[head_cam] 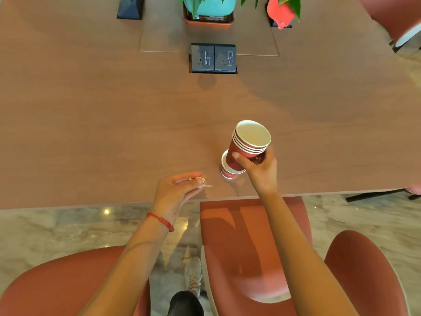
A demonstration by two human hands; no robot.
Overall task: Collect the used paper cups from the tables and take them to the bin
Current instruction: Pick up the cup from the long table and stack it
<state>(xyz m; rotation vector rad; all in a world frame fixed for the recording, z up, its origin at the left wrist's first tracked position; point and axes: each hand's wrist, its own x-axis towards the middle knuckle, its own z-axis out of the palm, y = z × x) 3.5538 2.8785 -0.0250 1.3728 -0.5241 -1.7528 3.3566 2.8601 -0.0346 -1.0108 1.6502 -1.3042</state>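
My right hand (259,166) grips a stack of several nested red paper cups (247,142), tilted, with the white inside of the top cup showing. The stack hangs just above a single red paper cup (226,171) that stands on the brown wooden table (114,122) near its front edge and is partly hidden behind the stack. My left hand (180,188) hovers palm up over the table's edge, left of the single cup, and pinches a small scrap of white paper (201,182) in its fingertips.
A black double power socket (213,58) is set into the table's middle. Behind it stand a turquoise plant pot (209,6) and a red flower (281,11). Three red-brown chairs (248,242) crowd the near side, over a marble floor (57,226).
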